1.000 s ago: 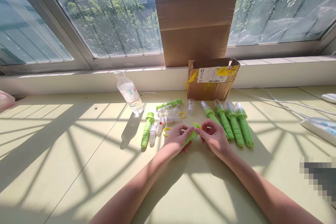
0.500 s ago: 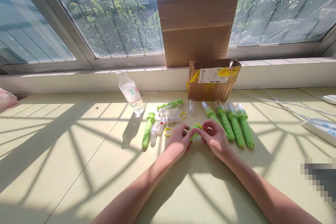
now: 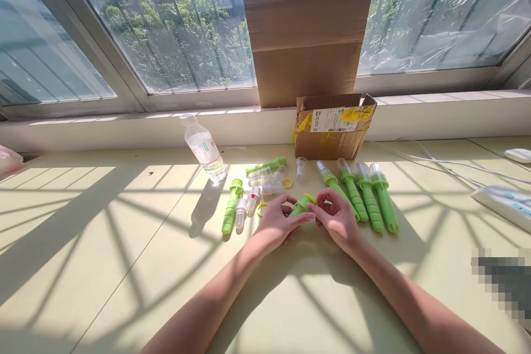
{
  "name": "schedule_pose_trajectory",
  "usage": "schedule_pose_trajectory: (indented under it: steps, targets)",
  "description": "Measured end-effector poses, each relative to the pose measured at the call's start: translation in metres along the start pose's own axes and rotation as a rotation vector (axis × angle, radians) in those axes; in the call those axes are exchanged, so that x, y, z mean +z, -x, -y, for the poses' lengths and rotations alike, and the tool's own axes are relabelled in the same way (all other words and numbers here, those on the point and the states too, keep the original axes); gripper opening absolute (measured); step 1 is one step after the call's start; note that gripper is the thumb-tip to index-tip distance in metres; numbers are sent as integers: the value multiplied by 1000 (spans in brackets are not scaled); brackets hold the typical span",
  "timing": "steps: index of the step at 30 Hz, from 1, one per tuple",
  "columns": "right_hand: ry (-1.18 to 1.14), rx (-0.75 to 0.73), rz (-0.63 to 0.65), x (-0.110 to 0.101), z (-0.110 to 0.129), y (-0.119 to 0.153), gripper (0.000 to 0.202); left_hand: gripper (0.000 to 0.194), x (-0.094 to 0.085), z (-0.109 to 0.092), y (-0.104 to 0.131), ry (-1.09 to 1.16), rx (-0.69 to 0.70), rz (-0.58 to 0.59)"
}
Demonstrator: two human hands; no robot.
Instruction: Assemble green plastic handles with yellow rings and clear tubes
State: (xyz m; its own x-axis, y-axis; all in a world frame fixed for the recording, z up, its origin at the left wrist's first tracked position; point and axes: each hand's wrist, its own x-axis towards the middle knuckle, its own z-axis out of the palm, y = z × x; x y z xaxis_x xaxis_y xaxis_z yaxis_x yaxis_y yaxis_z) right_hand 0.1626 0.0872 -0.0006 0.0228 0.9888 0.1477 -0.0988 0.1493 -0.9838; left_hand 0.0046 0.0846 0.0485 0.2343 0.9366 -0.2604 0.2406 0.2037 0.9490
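Observation:
My left hand (image 3: pixel 271 224) is wrapped round a green ribbed tube (image 3: pixel 299 207), with the thumb lying along it. A yellow ring (image 3: pixel 309 197) sits at the tube's upper end. My right hand (image 3: pixel 339 218) pinches this ring at its right side; how far the ring is seated on the tube I cannot tell. Left of my hands lie another green tube (image 3: pixel 231 207), two small clear vials with white tops (image 3: pixel 240 214) and a loose yellow ring (image 3: pixel 262 209). Several green tubes with clear caps (image 3: pixel 368 199) rest side by side just right of my right hand.
A water bottle (image 3: pixel 204 149) stands at the back left. Against the sill is an open cardboard box (image 3: pixel 327 144). Beyond my hands lie a clear cap (image 3: pixel 301 168), a second loose yellow ring (image 3: pixel 286 183) and another green tube (image 3: pixel 269 165). A white power strip (image 3: pixel 506 207) with cables is at right.
The green tube has turned in my left hand, so more of its body shows. My left thumb has shifted along it. My right fingers stay at the yellow ring. The view has moved slightly.

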Motion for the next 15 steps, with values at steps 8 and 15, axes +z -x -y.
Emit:
schedule_pose_trajectory:
  steps: [8, 15]
  targets:
    - [-14, -9, 0, 3, 3, 0, 34, 46, -5, 2, -4, 148, 6, 109]
    - [-43, -28, 32, 5, 9, 1, 33, 42, -8, 9, -6, 213, 40, 147]
